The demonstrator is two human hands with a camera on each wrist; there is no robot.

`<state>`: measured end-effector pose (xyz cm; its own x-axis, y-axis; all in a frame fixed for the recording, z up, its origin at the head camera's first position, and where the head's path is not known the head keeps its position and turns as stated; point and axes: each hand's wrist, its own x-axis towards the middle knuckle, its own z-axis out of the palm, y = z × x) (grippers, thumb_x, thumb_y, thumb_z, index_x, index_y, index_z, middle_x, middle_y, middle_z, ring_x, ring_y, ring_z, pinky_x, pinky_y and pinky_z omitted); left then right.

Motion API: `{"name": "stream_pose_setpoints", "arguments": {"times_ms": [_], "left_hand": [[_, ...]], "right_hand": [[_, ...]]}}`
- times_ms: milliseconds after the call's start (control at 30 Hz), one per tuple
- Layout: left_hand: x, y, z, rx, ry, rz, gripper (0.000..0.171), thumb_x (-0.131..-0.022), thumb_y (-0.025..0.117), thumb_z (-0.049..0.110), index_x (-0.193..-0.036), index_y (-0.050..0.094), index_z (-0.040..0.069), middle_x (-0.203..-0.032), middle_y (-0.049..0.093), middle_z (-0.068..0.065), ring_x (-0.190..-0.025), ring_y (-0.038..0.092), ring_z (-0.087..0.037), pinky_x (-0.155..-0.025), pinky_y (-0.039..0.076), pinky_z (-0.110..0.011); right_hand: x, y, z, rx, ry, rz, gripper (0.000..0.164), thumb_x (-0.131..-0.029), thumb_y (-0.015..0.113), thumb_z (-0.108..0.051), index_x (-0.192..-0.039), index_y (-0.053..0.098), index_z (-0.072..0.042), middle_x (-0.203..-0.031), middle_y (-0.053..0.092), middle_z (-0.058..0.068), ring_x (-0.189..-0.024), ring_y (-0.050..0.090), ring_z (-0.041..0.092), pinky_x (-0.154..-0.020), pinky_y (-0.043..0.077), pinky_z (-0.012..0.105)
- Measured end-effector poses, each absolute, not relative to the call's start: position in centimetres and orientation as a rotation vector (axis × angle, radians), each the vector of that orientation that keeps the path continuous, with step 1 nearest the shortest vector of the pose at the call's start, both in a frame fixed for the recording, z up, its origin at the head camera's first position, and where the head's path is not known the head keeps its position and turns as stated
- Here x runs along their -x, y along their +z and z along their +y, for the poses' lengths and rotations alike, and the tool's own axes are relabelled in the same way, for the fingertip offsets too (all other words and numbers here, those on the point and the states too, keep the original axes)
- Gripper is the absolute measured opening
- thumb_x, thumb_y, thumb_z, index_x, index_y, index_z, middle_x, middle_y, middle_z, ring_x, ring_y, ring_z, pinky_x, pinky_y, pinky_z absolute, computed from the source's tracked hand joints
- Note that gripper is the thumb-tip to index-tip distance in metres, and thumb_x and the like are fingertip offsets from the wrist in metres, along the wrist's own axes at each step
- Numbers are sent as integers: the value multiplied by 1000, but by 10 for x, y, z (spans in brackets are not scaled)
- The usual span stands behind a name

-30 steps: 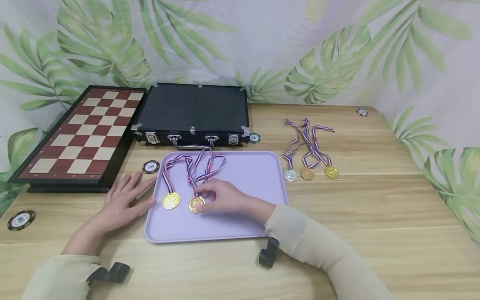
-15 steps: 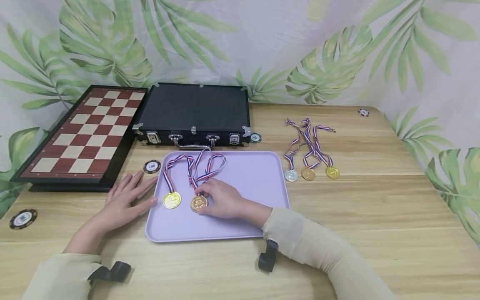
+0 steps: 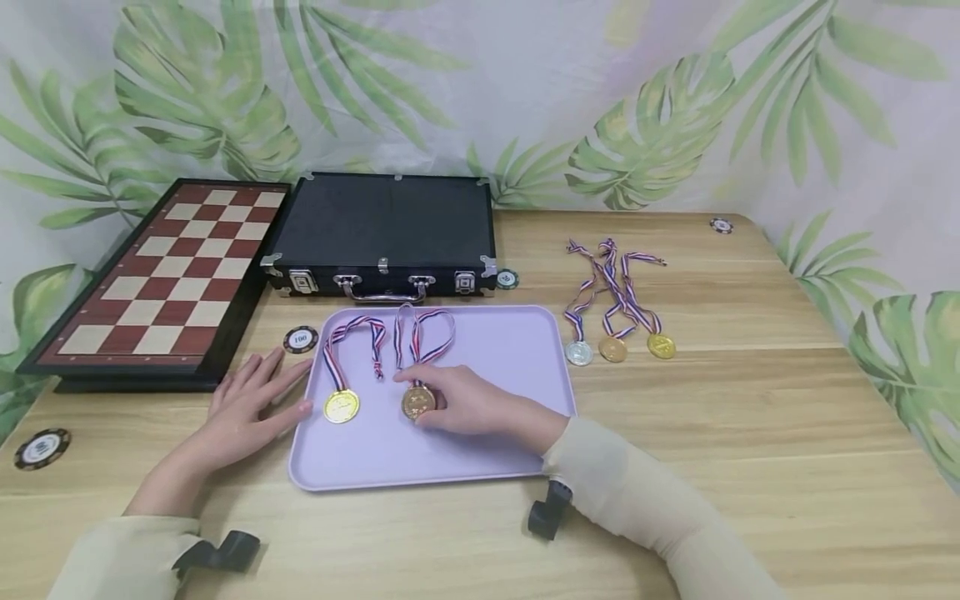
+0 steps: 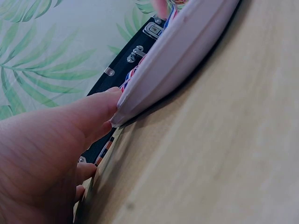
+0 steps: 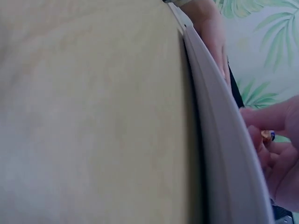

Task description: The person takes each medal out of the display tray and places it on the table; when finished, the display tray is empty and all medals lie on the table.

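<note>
On the lavender tray (image 3: 510, 350), my right hand (image 3: 468, 402) pinches a bronze-coloured medal (image 3: 417, 402) between thumb and fingers at its right side. The medal's striped ribbon (image 3: 435, 335) loops toward the tray's back edge. Left of it lies a gold medal (image 3: 342, 406), its own ribbon (image 3: 330, 354) bent over at the top and its end lying short of the held medal. My left hand (image 3: 247, 412) lies with spread fingers at the tray's left edge. In the left wrist view, the left thumb (image 4: 100, 105) touches the tray's rim.
Right of the tray lie a silver medal (image 3: 579, 353), a bronze medal (image 3: 612, 348) and a gold medal (image 3: 662, 346). A black case (image 3: 390, 221) stands behind the tray, a chessboard (image 3: 176, 275) at the left. Poker chips (image 3: 301, 339) are scattered on the wooden table (image 3: 750, 375).
My right hand has slid the bronze medal to the right, away from the gold one. Its ribbon has come apart from the gold medal's ribbon. My left hand stays at the tray's edge.
</note>
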<state>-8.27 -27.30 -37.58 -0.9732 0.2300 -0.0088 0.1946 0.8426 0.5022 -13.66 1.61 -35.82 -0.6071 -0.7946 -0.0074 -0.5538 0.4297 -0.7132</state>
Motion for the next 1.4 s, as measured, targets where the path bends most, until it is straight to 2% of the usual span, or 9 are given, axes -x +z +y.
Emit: {"name": "stream_pose_setpoints", "arguments": {"times_ms": [67,133,367,567,733,933,1167,1400], "left_hand": [[83,-376,-273,-334,791,2948,61,-83,51,42,-135,30,17,-138,10,-25,-124,-5,-41,-90,-11,-59],[82,-376,-273,-329,791,2944,62,-83,51,42,-135,30,17,-139,9,-25,-124,-6,-40,-90,-12,-58],[83,-376,-273,-327,786,2934,62,-83,51,42,-135,30,16,-139,8,-24,-124,-7,-40,-90,-11,-59],[83,-375,-275,-330,771,2936,61,-83,52,41,-135,30,17,-139,9,-25,-124,-7,-41,-90,-11,-59],[83,-376,-274,-334,783,2935,62,-83,52,41,-136,29,17,-139,9,-25,-124,-7,-40,-90,-11,-59],[83,-375,-274,-334,786,2938,62,-84,51,42,-136,29,18,-139,9,-24,-124,-6,-40,-90,-12,-59],[83,-376,-274,-341,787,2941,62,-83,51,42,-136,29,19,-139,9,-24,-125,-6,-40,-90,-11,-59],[83,-377,-275,-351,798,2942,62,-83,52,42,-136,29,19,-139,9,-24,-125,-6,-39,-91,-12,-57]], "right_hand": [[138,-354,23,1111,-1061,2307,55,-75,67,-9,-125,44,-13,-68,50,-1,-56,45,8,-50,40,19],[140,-346,31,1061,-1129,2280,55,-74,67,-7,-124,43,-12,-66,51,-2,-53,45,8,-48,40,20],[151,-322,65,901,-1327,2175,44,-72,66,1,-108,42,-4,-67,56,5,-53,51,15,-52,46,30],[160,-311,91,836,-1509,2065,51,-74,63,4,-121,43,-4,-70,56,12,-56,54,24,-57,46,47],[167,-296,116,868,-1635,2075,49,-73,62,8,-119,47,0,-75,55,16,-60,55,27,-55,48,38],[172,-269,151,882,-1788,2116,47,-72,57,17,-117,47,8,-77,53,16,-64,55,22,-55,49,29],[178,-235,192,957,-1852,2195,45,-75,55,14,-118,51,0,-71,52,11,-60,51,16,-53,45,20],[197,-204,222,766,-2060,2168,44,-76,53,16,-116,53,-2,-67,54,10,-60,53,15,-56,46,19]]}}
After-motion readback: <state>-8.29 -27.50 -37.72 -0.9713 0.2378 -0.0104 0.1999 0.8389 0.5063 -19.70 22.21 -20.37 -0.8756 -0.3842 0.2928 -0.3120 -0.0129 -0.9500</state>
